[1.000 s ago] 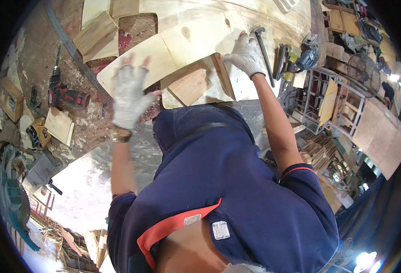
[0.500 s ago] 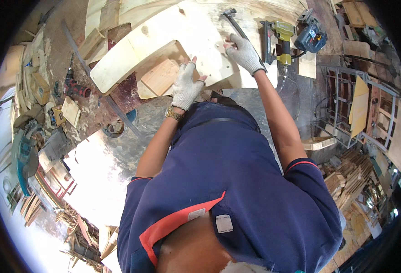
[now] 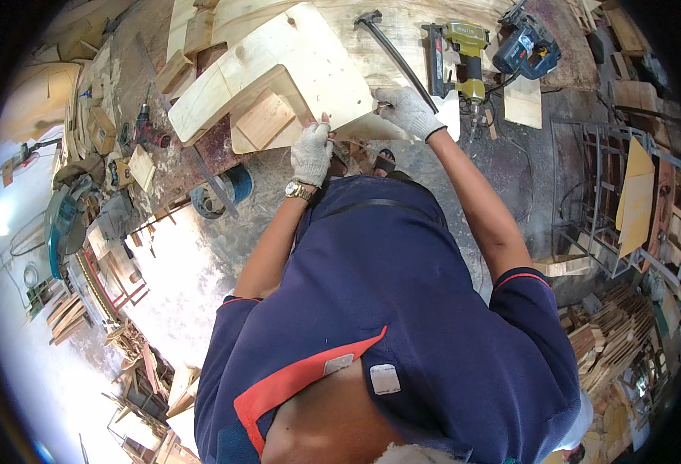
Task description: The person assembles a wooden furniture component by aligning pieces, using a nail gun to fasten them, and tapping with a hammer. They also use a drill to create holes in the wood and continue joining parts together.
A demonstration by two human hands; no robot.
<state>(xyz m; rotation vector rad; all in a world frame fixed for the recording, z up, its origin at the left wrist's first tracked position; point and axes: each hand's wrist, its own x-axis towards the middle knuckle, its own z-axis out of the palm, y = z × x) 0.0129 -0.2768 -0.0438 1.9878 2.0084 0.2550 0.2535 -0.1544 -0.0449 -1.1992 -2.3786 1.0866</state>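
Note:
A pale L-shaped wooden panel (image 3: 326, 66) with rounded corners lies over the workbench, its inner corner toward me. My left hand (image 3: 312, 153), in a white glove with bare fingertips, is closed on the panel's near edge beside the inner cut. At the panel's right-hand end, my gloved right hand (image 3: 410, 112) grips the corner between thumb and fingers; part of its hold is hidden. Within the panel's angle sits a small wooden board (image 3: 265, 120). Just beyond my right hand lies a black-handled hammer (image 3: 393, 52), its handle end close to my knuckles.
Right of the hammer lie a yellow-green nail gun (image 3: 466, 58) with a hose and a blue jigsaw (image 3: 526, 50). A red-black drill (image 3: 151, 133) is at the bench's left. Below stands a blue round container (image 3: 224, 192). A metal frame (image 3: 603, 185) stands at right.
My left fingers have gone from spread to closed on the panel's edge. My right hand has drawn nearer, down to the panel's corner. The panel appears shifted, though the view moved too.

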